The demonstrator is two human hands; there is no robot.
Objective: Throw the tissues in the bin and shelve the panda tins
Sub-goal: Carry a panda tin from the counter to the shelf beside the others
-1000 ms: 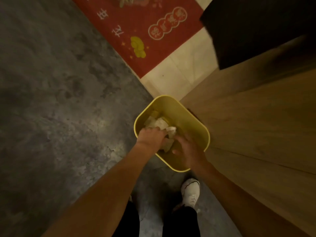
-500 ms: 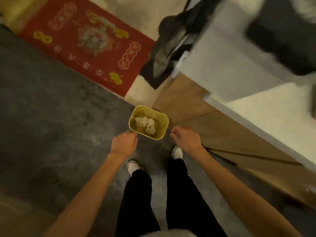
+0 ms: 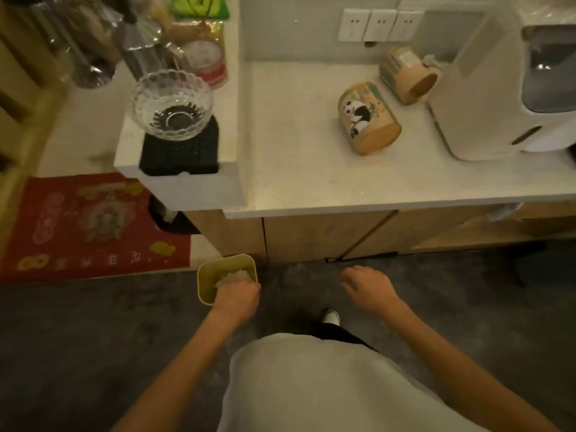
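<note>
Panda tins [image 3: 367, 118] on counter [image 3: 305, 169]

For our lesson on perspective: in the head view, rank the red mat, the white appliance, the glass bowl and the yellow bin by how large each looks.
1. Red mat
2. White appliance, cut off by the frame edge
3. Glass bowl
4. Yellow bin

The bowl sits nearer the camera than the floor-level bin, so that order reflects appearance only.

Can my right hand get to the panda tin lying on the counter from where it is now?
Probably yes. The right hand hangs empty and low in front of the cabinet, and the panda tin lies on its side on bare counter with nothing between them; it must rise above the edge.
</note>
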